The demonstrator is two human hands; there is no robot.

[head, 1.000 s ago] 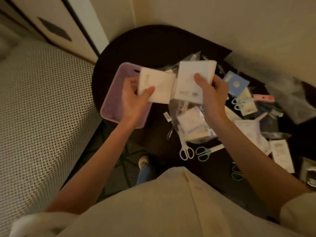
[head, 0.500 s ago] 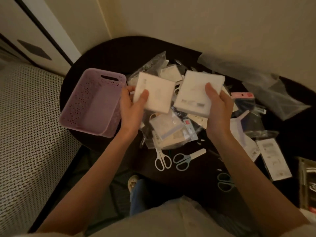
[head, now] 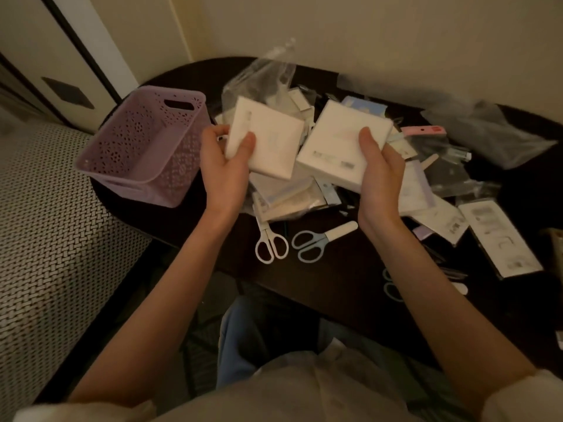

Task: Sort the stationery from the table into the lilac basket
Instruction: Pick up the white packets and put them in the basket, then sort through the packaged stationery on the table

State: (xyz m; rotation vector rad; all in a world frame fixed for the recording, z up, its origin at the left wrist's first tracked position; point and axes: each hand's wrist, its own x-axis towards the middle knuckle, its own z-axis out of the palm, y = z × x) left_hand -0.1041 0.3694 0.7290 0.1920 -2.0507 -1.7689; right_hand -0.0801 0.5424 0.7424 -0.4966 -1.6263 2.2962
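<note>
White square packets fill both grips: my left hand (head: 224, 166) pinches the smaller packet (head: 268, 141) mid-frame, my right hand (head: 379, 175) clamps the larger packet (head: 341, 144) just beside it. I judge the left should swing first to the lilac basket (head: 143, 147), upper left and apparently empty, releasing low inside it.

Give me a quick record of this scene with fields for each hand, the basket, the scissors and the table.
left hand: left hand holds a white square packet, thumb on top
right hand: right hand holds a second white packet
basket: lilac basket on the table's left end, nothing visible inside
scissors: white scissors and blue-grey scissors lie side by side near the front edge
table: dark table with a pile of packets and clear bags
</note>
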